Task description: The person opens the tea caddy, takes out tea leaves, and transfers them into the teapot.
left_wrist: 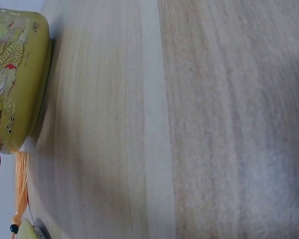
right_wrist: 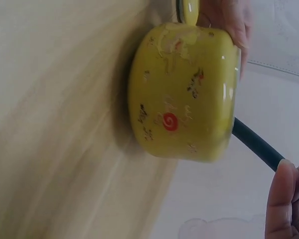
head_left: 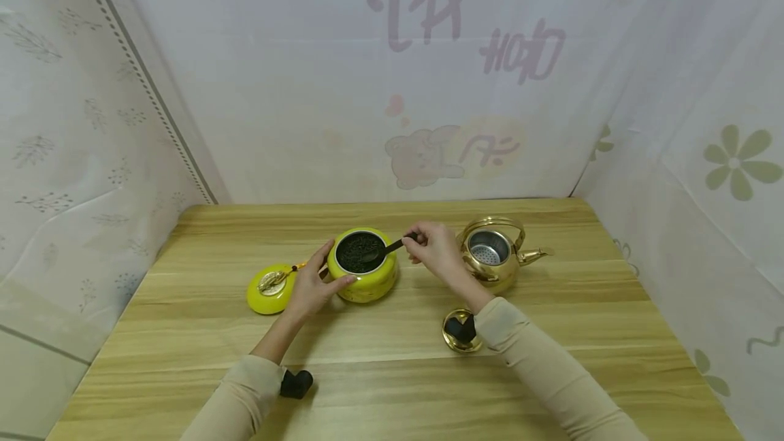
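Left hand cups a yellow jar on the worktop; right hand pinches a black spoon dipped inside.

A gold kettle stands open on the desk. Its lid lies nearer. A yellow lid lies left.

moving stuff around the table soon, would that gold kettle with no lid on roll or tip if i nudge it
The gold kettle looks squat and round-bodied on a flat base, so it would probably slide rather than tip. It is open-topped with only a strainer showing inside, so likely light. Its shiny surface may be slippery; the upright handle seems the surer grip.
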`<move>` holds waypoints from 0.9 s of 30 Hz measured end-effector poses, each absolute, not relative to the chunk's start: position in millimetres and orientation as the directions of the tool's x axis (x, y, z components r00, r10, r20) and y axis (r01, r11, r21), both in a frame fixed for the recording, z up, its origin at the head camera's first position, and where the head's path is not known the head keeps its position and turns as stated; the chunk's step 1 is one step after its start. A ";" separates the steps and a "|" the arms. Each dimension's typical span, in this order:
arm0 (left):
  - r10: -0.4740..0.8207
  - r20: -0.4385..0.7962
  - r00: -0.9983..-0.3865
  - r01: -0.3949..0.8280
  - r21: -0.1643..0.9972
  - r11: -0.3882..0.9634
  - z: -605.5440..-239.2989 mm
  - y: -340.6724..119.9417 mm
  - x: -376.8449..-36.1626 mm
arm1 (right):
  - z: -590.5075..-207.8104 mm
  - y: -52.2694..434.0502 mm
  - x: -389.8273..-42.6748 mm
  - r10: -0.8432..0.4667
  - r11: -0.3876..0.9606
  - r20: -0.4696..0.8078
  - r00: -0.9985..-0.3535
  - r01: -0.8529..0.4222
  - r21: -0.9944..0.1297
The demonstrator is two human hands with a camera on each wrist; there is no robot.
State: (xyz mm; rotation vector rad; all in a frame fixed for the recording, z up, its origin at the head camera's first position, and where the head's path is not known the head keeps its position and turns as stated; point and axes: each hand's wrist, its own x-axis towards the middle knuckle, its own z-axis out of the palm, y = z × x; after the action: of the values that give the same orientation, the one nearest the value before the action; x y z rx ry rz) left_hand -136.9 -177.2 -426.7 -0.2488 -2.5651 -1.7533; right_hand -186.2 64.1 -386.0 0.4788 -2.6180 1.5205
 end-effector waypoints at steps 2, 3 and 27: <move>0.118 0.112 -0.987 0.147 0.923 0.355 -426.1 -177.4 -136.6 | -389.1 63.4 -186.0 -0.223 0.442 0.211 -0.952 -0.292 -0.848; 0.118 0.114 -0.986 0.149 0.923 0.354 -426.2 -177.5 -136.5 | -390.9 63.0 -186.0 -0.221 0.433 0.206 -0.953 -0.286 -0.855; 0.124 0.122 -0.985 0.158 0.927 0.340 -429.1 -176.8 -136.8 | -425.9 42.1 -176.6 -0.158 0.044 -0.037 -0.987 0.030 -0.999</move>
State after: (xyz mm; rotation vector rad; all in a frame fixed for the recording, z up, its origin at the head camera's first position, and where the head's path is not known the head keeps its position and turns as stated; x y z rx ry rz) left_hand -136.8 -176.8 -429.1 -0.2675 -2.5467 -1.7681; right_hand -176.6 42.1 -425.9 0.1453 -2.3628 2.2670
